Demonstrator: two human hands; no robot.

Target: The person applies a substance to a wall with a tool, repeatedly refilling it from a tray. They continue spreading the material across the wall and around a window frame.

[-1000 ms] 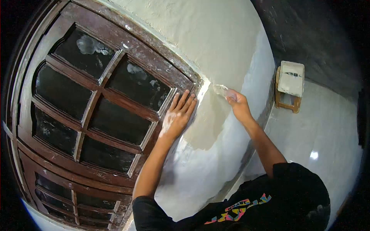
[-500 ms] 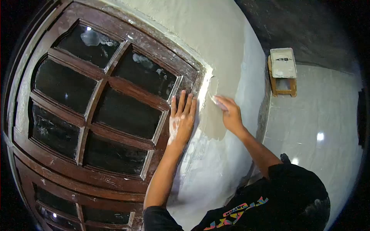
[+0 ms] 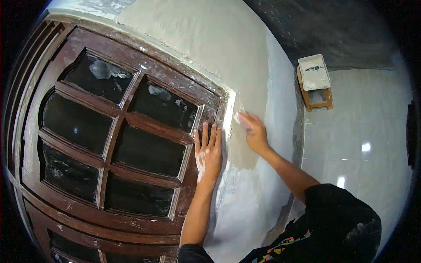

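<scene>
My left hand lies flat with fingers spread on the brown wooden door, at the edge beside its frame. White smears cover part of its back. My right hand is closed on a small pale putty spreader, mostly hidden by the fingers and blurred. The spreader is at the wall next to the door frame, over a band of beige wet putty. This putty coats the wall around the frame's corner; paler wall shows below and to the right.
A white tray with pale putty and a dark-handled tool stands on a brown stool at the right. Glossy floor tiles surround the stool. A dark wall is behind it. White smears mark the door's glass panes.
The view has shifted, so the door's corner sits lower. My right hand has moved up along the frame and closer to it with the spreader. My left hand remains flat on the door.
</scene>
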